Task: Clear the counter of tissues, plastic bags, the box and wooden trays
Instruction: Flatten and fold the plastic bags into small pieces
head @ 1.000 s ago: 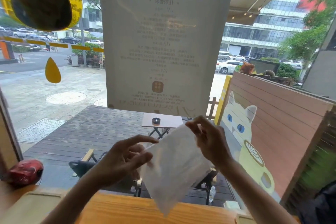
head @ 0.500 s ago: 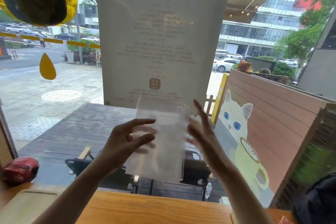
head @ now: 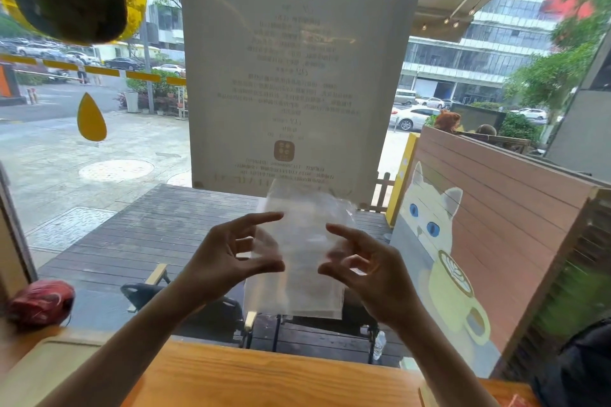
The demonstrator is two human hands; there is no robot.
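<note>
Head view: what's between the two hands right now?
In the head view, a clear plastic bag hangs upright between the left hand and the right hand, above the wooden counter. Fingers of both hands reach onto its side edges.

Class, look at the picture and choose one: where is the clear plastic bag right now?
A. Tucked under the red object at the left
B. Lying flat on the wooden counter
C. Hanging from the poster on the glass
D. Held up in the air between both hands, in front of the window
D: the clear plastic bag hangs upright above the wooden counter, between the left hand and the right hand.
</note>
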